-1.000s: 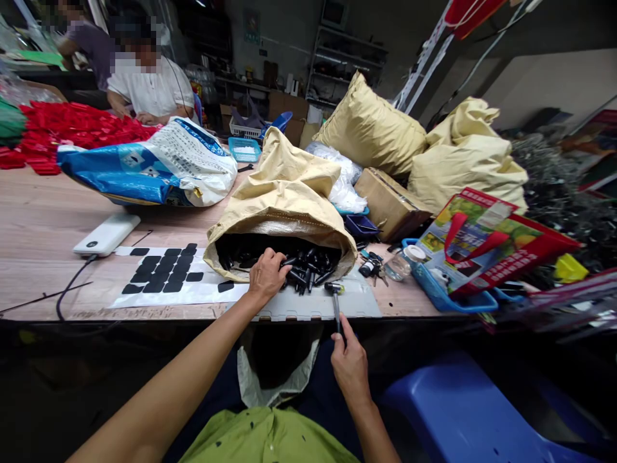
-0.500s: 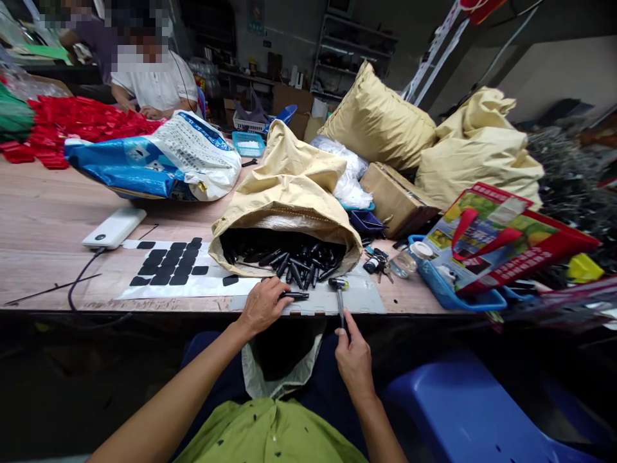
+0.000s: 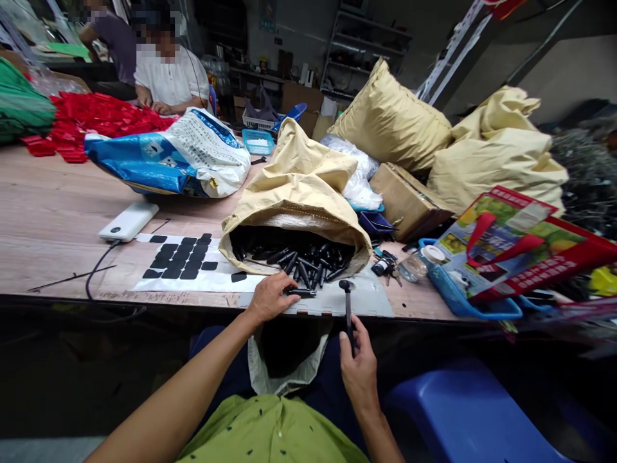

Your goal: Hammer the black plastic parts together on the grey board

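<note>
At the table's front edge, my left hand point(image 3: 274, 297) is closed on a short black cylindrical piece point(image 3: 303, 292), which lies sideways over a grey board point(image 3: 371, 297). My right hand point(image 3: 357, 360) grips the dark handle of a small hammer point(image 3: 348, 308), its head raised near the board's right part. Right behind my hands, a beige cloth sack point(image 3: 299, 193) lies with its mouth toward me, and many similar black pieces point(image 3: 313, 263) spill from it. Below the edge, an open pale bag point(image 3: 258, 370) hangs between my knees.
Left are a white sheet with black stickers point(image 3: 180, 257), a white power bank point(image 3: 129, 222) with a cable, and a blue-and-white sack point(image 3: 168, 154). Right are keys point(image 3: 385, 267), a jar point(image 3: 419, 262) and a blue tray point(image 3: 463, 302) holding a red bag. Across the table a person point(image 3: 173, 80) works by red pieces.
The hammer has turned in my right hand: its head now points the other way, and the yellowish face no longer shows. The camera view has shifted slightly left.
</note>
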A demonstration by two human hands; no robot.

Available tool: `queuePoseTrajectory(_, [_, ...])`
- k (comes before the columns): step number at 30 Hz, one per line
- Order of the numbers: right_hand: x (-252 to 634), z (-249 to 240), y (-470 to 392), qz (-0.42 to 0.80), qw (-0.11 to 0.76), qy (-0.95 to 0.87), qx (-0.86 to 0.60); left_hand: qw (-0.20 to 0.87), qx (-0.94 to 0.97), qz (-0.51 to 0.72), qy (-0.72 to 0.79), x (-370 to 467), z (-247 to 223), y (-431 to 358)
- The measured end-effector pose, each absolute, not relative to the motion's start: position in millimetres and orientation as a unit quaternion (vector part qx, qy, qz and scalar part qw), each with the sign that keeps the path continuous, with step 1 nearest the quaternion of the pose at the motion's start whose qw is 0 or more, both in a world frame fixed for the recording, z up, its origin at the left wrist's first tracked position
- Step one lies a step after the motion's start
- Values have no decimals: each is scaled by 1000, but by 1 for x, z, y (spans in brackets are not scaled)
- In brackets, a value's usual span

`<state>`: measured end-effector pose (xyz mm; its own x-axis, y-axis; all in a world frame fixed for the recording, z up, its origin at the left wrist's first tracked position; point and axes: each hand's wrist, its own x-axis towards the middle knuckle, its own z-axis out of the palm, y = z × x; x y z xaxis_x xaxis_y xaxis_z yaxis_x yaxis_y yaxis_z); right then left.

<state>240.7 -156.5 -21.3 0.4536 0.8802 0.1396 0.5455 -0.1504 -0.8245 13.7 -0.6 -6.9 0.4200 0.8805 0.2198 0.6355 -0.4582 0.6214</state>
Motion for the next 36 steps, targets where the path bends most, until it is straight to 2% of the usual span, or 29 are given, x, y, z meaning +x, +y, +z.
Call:
queuePoseTrajectory(7, [201,3,-165,274,410,-575,-653,251,804,266,469,12,-4,1])
queuePoseTrajectory(16, [184,11,-160,246,401,-633,-615,266,798,277,465,12,-5,2])
queuePoseTrajectory(21, [183,12,-158,261,382,-623,-631,262,794,277,473,13,-5,1])
queuePoseTrajectory(30, [185,11,-163,255,400,-596,-648,260,796,275,472,13,-5,2])
queuePoseTrajectory(36, [196,7,-164,255,444,-536,-672,250,799,277,472,13,-3,-1])
